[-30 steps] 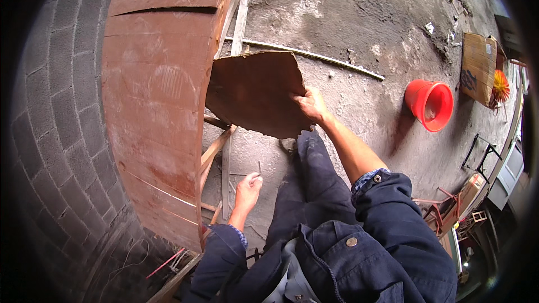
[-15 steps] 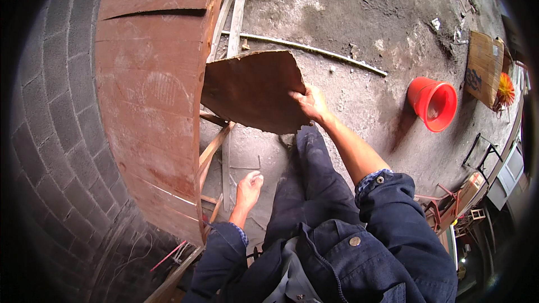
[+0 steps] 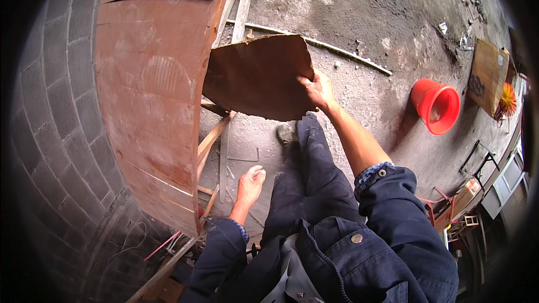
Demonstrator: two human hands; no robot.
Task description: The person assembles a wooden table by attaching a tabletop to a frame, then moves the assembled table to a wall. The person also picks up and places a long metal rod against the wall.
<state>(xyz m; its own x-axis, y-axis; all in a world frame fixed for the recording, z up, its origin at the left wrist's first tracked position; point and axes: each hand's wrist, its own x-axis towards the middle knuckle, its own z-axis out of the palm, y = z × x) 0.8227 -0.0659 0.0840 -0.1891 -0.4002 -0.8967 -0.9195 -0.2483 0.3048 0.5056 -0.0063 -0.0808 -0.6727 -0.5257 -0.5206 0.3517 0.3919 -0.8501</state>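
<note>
My right hand (image 3: 319, 91) grips a thin brown sheet (image 3: 261, 78) with ragged edges by its right side, thumb on top. The sheet hangs tilted above the floor, and its left end meets the edge of a long reddish-brown panel tabletop (image 3: 149, 95). Whether it rests on that edge or only overlaps it, I cannot tell. My left hand (image 3: 250, 186) hovers low beside the tabletop, apart from the sheet. Its fingers are curled closed with pale tips, and what is in them, if anything, is hidden.
Wooden legs (image 3: 216, 134) support the tabletop, which runs along a grey block wall (image 3: 62, 106). A long thin strip (image 3: 348, 53) lies across the dusty floor. To the right stand a red bucket (image 3: 436, 106) and a cardboard box (image 3: 486, 76), with an orange brush-like thing (image 3: 507, 100) beside it.
My right hand and the brown sheet have risen slightly in view, away from me, uncovering more of my shoe. My left hand stays curled in nearly the same place.
</note>
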